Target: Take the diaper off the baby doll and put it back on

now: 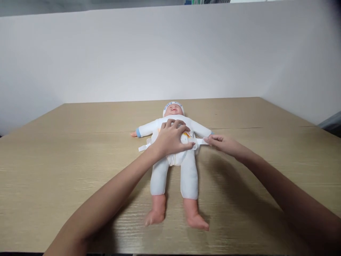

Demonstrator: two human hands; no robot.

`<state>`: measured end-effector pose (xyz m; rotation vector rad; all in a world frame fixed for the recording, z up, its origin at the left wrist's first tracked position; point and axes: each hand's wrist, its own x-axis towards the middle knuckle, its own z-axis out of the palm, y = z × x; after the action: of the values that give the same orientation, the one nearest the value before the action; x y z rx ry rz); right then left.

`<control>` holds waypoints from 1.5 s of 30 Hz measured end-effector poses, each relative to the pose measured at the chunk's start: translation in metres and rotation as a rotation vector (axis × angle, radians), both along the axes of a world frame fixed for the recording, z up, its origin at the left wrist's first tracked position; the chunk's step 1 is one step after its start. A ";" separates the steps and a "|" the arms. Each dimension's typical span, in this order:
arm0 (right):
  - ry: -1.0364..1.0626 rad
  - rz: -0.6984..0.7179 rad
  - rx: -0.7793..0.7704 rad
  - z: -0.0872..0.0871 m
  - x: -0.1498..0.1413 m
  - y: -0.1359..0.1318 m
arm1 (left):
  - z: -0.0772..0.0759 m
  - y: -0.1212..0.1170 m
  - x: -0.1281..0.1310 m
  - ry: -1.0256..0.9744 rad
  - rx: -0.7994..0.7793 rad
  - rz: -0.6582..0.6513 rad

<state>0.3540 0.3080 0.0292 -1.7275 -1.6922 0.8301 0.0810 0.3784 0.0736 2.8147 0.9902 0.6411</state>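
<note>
A baby doll [188,174] in a white suit and white cap lies on its back on the wooden table [66,170], head away from me, bare feet toward me. My left hand [172,138] rests on the doll's belly and chest, fingers curved over the diaper front, thumb pressing on a white tab. My right hand [221,142] pinches the white diaper strap [200,141] at the doll's right side and holds it taut. Another white strap end [144,147] sticks out on the left of the doll.
The light wooden table runs wide on both sides of the doll, with a seam across it behind the doll's arms. A plain white wall [170,53] stands behind the far edge.
</note>
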 end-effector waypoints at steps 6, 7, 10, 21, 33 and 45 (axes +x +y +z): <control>0.006 0.070 0.032 0.043 -0.053 0.049 | 0.000 0.004 0.003 -0.036 -0.067 0.005; -0.028 0.063 0.060 0.043 -0.065 0.053 | 0.001 0.006 -0.001 -0.065 -0.104 -0.012; -0.079 -0.016 0.227 0.036 -0.088 0.044 | 0.002 0.017 -0.028 -0.203 -0.289 -0.168; -0.110 0.146 0.664 -0.001 -0.090 -0.018 | -0.041 0.006 -0.078 -0.203 -0.309 -0.109; -0.340 0.105 0.592 0.049 -0.147 0.025 | -0.058 0.007 -0.132 -0.127 -0.028 0.386; -0.634 -0.039 0.294 0.060 -0.177 0.039 | -0.036 0.030 -0.139 -0.358 -0.688 0.312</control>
<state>0.1774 0.3466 0.0893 -1.9140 -2.0349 -0.0161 -0.0575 0.4086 0.0381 1.8998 1.2761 0.6417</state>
